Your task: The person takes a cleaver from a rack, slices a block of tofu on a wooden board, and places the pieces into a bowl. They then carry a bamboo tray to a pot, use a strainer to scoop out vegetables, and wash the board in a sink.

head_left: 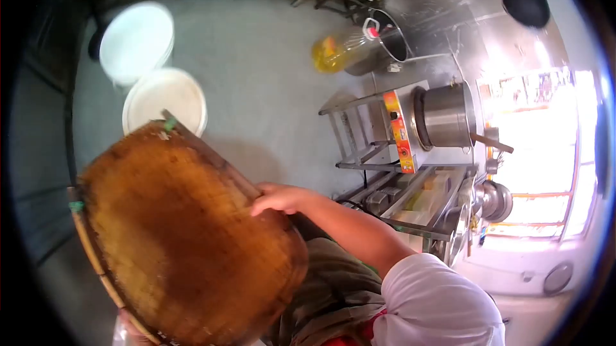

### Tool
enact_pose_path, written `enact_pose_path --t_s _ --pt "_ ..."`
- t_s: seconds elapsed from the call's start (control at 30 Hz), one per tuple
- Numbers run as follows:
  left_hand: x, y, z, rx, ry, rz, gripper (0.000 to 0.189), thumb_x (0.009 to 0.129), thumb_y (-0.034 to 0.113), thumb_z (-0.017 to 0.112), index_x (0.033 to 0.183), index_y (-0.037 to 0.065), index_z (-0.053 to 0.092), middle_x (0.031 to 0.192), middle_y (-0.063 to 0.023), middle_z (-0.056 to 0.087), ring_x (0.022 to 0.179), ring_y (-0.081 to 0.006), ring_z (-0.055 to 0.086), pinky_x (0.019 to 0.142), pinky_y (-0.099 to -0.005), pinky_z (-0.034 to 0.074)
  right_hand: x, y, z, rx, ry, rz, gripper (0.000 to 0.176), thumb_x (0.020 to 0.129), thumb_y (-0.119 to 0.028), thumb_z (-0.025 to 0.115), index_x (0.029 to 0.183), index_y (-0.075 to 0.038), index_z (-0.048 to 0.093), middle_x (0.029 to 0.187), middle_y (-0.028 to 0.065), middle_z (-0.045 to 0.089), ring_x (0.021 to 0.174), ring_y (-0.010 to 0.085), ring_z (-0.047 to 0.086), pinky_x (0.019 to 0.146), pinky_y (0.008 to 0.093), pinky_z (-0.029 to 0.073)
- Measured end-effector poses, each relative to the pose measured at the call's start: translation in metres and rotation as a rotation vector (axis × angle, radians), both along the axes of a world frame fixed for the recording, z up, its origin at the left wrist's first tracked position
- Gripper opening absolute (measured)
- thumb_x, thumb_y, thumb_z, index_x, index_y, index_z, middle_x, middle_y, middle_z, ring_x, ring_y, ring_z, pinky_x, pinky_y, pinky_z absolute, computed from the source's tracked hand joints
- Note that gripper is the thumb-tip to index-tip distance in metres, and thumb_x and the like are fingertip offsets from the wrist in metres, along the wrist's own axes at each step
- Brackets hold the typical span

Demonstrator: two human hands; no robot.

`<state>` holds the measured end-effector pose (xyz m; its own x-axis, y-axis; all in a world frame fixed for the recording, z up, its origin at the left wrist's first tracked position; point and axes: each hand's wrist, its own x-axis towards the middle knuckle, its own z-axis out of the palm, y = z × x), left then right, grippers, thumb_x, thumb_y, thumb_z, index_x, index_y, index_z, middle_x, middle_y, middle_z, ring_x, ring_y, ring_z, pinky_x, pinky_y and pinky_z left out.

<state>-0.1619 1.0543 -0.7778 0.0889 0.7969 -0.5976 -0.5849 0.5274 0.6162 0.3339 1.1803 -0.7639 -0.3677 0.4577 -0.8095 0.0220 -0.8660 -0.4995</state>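
grey floor (256, 76), two white buckets (165, 99); right hand (281, 198) grip clamped on one round board (186, 237), left hand (128, 332) unclear.

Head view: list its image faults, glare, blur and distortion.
Head view: heavy fisheye bending, black vignette round the edge; head view: window at right blown out, glare washing the steel wall; head view: upper white bucket motion-smeared, wooden board and right hand fairly sharp.

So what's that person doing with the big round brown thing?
A person holds a big round wooden board tilted above the grey floor. The right hand grips its upper rim; the left hand barely shows at its lower edge. A white bucket stands beyond, and a steel pot sits on a stove.
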Motion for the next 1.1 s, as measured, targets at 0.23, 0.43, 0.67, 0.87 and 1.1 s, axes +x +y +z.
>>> enact_pose_path --t_s 0.23,0.43,0.67,0.87,1.1 --pt "0.291 0.116 0.080 -0.133 -0.056 -0.150 0.080 0.071 0.044 0.061 0.136 0.000 0.048 0.123 -0.0201 0.060 0.107 -0.0375 0.059 0.093 -0.0464 0.050 0.294 -0.079 0.020 0.106 -0.145 -0.397 0.075 0.082 -0.025 0.079 0.143 0.000 0.044 0.135 0.0108 0.056 0.121 0.0200 0.054 0.104 0.0350 0.042" --pt "0.579 0.175 0.124 -0.050 0.132 -0.443 0.076 0.071 0.049 0.060 0.131 0.002 0.054 0.118 -0.0162 0.063 0.104 -0.0352 0.060 0.090 -0.0450 0.051 0.510 -0.124 0.149 0.226 -0.230 -0.773 0.076 0.080 -0.032 0.080 0.138 0.004 0.048 0.133 0.0156 0.055 0.122 0.0237 0.053 0.101 0.0360 0.044" --pt "0.791 0.277 0.109 0.092 0.045 -0.800 0.055 0.092 0.042 0.043 0.128 0.004 0.057 0.117 -0.0132 0.064 0.103 -0.0298 0.062 0.089 -0.0411 0.053 0.666 -0.161 0.160 0.273 -0.539 -1.000 0.078 0.077 -0.047 0.077 0.130 0.004 0.056 0.125 0.0154 0.060 0.115 0.0241 0.056 0.099 0.0353 0.044" --pt "0.877 0.331 0.111 0.167 0.280 -0.986 0.057 0.087 0.045 0.046 0.125 0.005 0.058 0.115 -0.0130 0.064 0.102 -0.0301 0.062 0.087 -0.0430 0.052 0.702 -0.167 0.101 0.308 -0.478 -1.120 0.057 0.081 -0.045 0.073 0.109 0.005 0.068 0.103 0.0115 0.068 0.095 0.0188 0.062 0.082 0.0319 0.048" --pt "0.938 0.392 0.098 -0.062 0.072 -1.195 0.064 0.081 0.045 0.049 0.127 0.002 0.057 0.121 -0.0143 0.064 0.107 -0.0335 0.062 0.090 -0.0482 0.052 0.714 -0.144 0.094 0.235 -0.515 -1.187 0.059 0.087 -0.050 0.067 0.113 0.003 0.068 0.108 0.0110 0.069 0.096 0.0183 0.063 0.085 0.0323 0.048"
